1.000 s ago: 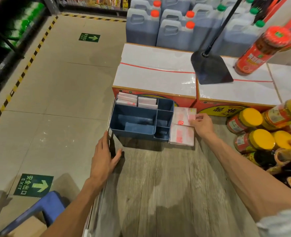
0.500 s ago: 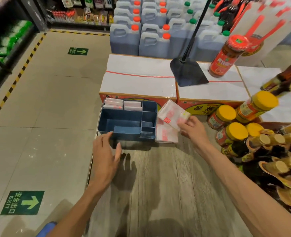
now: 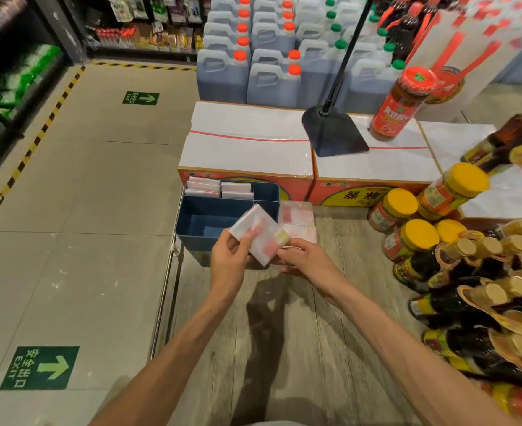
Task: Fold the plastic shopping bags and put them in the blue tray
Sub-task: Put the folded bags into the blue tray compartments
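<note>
A white plastic bag (image 3: pixel 258 233) with red print, flat and roughly square, hangs in the air in front of the blue tray (image 3: pixel 193 233). My left hand (image 3: pixel 229 261) pinches its left edge and my right hand (image 3: pixel 301 261) grips its lower right corner. The tray stands at the far left of the wooden table and has several compartments. Folded bags (image 3: pixel 220 189) fill its two back compartments. A small stack of unfolded bags (image 3: pixel 298 215) lies on the table just right of the tray.
Cardboard boxes (image 3: pixel 247 149) stand right behind the tray, with a black stand base (image 3: pixel 333 133) and a red sauce jar (image 3: pixel 399 106) on top. Yellow-lidded jars (image 3: pixel 401 206) and dark bottles (image 3: pixel 468 290) crowd the table's right side. The table's metal edge (image 3: pixel 164 290) borders a tiled floor.
My right hand lifted one bag off the stack and brought it left and toward me. My left hand left the table edge and took hold of the bag's other side.
</note>
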